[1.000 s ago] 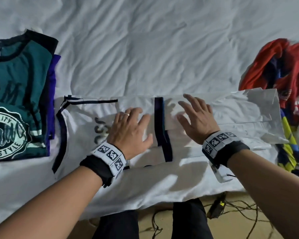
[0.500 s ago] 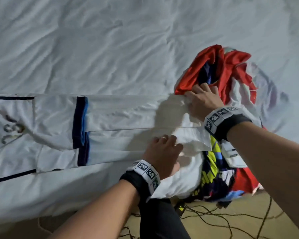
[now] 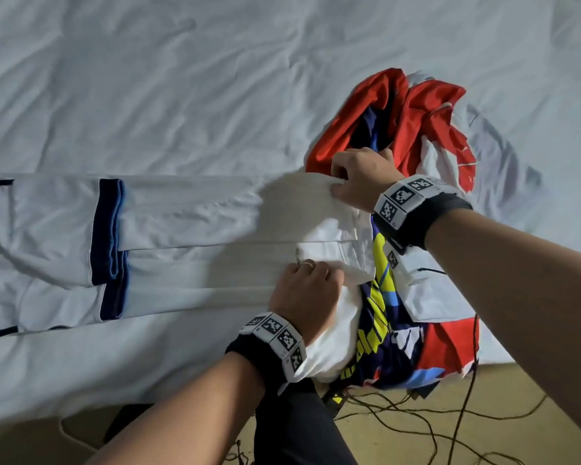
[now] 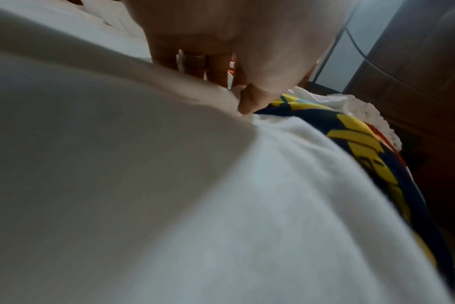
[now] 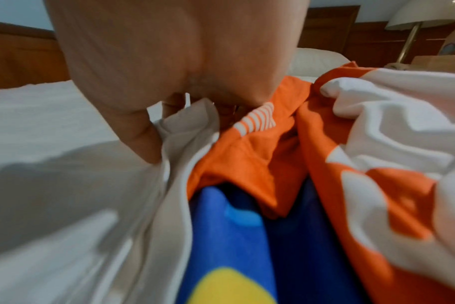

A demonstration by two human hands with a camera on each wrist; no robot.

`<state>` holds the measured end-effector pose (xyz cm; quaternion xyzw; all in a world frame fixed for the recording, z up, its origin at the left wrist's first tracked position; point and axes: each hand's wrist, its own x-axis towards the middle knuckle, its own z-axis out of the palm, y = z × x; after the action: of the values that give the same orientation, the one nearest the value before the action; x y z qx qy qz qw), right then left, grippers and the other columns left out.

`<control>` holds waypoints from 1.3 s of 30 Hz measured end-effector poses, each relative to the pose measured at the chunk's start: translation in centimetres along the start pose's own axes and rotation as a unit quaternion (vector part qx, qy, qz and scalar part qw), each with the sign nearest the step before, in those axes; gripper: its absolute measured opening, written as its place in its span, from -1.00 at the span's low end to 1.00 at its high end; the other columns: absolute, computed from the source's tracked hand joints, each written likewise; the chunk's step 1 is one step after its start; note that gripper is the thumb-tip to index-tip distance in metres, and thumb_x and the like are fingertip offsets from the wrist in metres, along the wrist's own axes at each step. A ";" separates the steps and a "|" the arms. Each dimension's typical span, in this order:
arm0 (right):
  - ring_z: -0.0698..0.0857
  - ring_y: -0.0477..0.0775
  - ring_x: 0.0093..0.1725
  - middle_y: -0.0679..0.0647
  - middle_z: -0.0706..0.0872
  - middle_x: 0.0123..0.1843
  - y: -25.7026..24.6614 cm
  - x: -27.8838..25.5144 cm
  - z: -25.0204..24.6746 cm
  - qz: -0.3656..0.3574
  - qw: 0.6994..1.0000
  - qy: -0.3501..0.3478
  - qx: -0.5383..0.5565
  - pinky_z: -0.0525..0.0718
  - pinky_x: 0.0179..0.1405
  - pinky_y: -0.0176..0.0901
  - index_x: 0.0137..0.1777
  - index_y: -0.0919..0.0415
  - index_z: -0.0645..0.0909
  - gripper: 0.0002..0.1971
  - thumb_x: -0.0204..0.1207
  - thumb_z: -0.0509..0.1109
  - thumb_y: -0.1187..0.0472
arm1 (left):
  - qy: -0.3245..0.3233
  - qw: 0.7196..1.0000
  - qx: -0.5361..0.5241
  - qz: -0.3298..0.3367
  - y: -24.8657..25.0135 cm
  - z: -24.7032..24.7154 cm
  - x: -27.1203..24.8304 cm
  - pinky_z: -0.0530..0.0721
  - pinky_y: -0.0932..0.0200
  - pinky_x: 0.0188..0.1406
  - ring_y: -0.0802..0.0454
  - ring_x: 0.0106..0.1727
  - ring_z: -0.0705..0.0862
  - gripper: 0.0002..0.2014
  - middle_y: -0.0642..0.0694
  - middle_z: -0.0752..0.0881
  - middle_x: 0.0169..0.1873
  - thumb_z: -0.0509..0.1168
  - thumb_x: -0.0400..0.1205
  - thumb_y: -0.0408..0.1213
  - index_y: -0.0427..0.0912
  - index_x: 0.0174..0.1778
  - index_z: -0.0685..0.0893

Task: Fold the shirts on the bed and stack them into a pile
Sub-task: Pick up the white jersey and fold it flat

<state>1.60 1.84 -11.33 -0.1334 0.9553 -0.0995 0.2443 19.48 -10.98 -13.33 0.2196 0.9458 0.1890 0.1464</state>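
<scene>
Both hands, left (image 3: 307,290) and right (image 3: 359,177), now pinch one white shirt's (image 3: 195,213) hem

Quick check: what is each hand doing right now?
Left hand: closed, grip on the near bottom corner of the white shirt.
Right hand: closed, grip on its far bottom corner.

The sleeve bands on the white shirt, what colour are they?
Dark navy with a lighter blue edge, on the sleeve bands of the white shirt. Head view shows them best.

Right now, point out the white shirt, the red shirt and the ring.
white shirt (image 3: 188,209): head view, folded body panel.
red shirt (image 3: 426,109): head view, crumpled upper part.
ring (image 3: 308,262): head view, on a left-hand finger.
</scene>
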 end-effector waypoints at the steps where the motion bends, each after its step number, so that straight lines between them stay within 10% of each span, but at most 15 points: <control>1: 0.54 0.12 -0.04 -0.01 0.64 -0.23 -0.3 -0.2 -0.7 -0.002 1.000 -0.003 0.002 0.22 -0.01 0.00 -0.21 0.10 0.55 -0.92 0.39 0.39 0.15 | 0.010 1.000 -0.014 -0.005 -0.1 -0.5 -0.2 0.61 0.10 -0.32 -0.14 -0.33 0.70 -0.80 -0.08 0.72 -0.36 0.50 0.31 -0.25 -0.11 -0.18 0.71; 5: 0.65 0.14 -0.20 0.06 0.68 -0.27 -2.4 -0.8 -3.7 0.007 0.998 -0.026 0.063 0.51 -0.24 -0.11 -0.16 0.14 0.59 -0.90 0.40 0.43 0.16 | 0.095 0.989 -0.105 -0.033 -0.6 -3.1 -1.7 0.59 0.12 -0.36 -0.11 -0.38 0.68 -0.82 -0.02 0.70 -0.40 0.18 0.41 -0.21 -0.11 -0.15 0.63; 13: 0.67 -0.02 -0.33 0.09 0.79 -0.23 -13.2 0.8 -7.2 -0.015 0.980 -0.031 0.196 0.58 -0.41 -0.27 -0.11 0.13 0.67 -0.94 0.46 0.43 0.18 | 0.199 0.941 -0.171 -0.211 -6.1 -8.7 -8.3 0.58 0.09 -0.39 -0.15 -0.38 0.64 -0.80 -0.01 0.65 -0.46 0.18 0.41 -0.13 -0.11 -0.20 0.63; 21: 0.69 0.09 -0.31 0.17 0.79 -0.18 -31.4 5.6 -2.4 -0.051 0.957 -0.059 0.279 0.68 -0.26 -0.11 0.01 0.06 0.71 -0.78 0.42 0.41 0.33 | 0.299 0.811 -0.290 -0.410 -16.7 -11.0 -19.6 0.60 0.06 -0.26 0.03 -0.25 0.60 -0.90 0.15 0.61 -0.33 0.26 0.42 -0.15 0.09 -0.17 0.54; 25: 0.64 0.00 -0.35 0.05 0.74 -0.33 -40.9 8.0 1.5 -0.080 0.956 -0.079 0.271 0.59 -0.29 -0.20 -0.21 0.08 0.73 -0.85 0.40 0.40 0.35 | 0.333 0.744 -0.334 -0.474 -22.6 -12.3 -25.1 0.45 0.48 -0.39 0.30 -0.31 0.59 -0.71 0.16 0.61 -0.45 0.37 0.46 -0.40 0.07 -0.37 0.44; 32: 0.58 -0.01 -0.27 -0.05 0.65 -0.26 -53.1 12.2 7.9 -0.051 0.966 -0.080 0.241 0.43 -0.41 -0.30 -0.14 0.03 0.73 -0.88 0.43 0.41 0.27 | 0.311 0.706 -0.350 -0.531 -32.1 -12.3 -32.0 0.58 0.02 -0.42 -0.04 -0.41 0.60 -0.76 0.03 0.62 -0.50 0.43 0.47 -0.34 -0.07 -0.38 0.48; 39: 0.79 0.02 -0.07 0.02 0.82 0.02 -57.0 12.1 11.2 -0.035 0.932 -0.096 0.348 0.73 0.02 -0.02 0.24 -0.07 0.66 -0.60 0.45 0.48 -0.18 | 0.244 0.741 -0.289 -0.555 -37.6 -13.5 -36.2 0.65 -0.02 -0.16 -0.06 -0.10 0.61 -0.78 0.09 0.60 -0.13 0.43 0.46 -0.19 0.00 -0.05 0.55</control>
<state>8.68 -57.13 -11.76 -0.0829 0.8274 -0.4207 0.3627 32.28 -63.31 -10.26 -0.4506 0.8039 0.3855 0.0464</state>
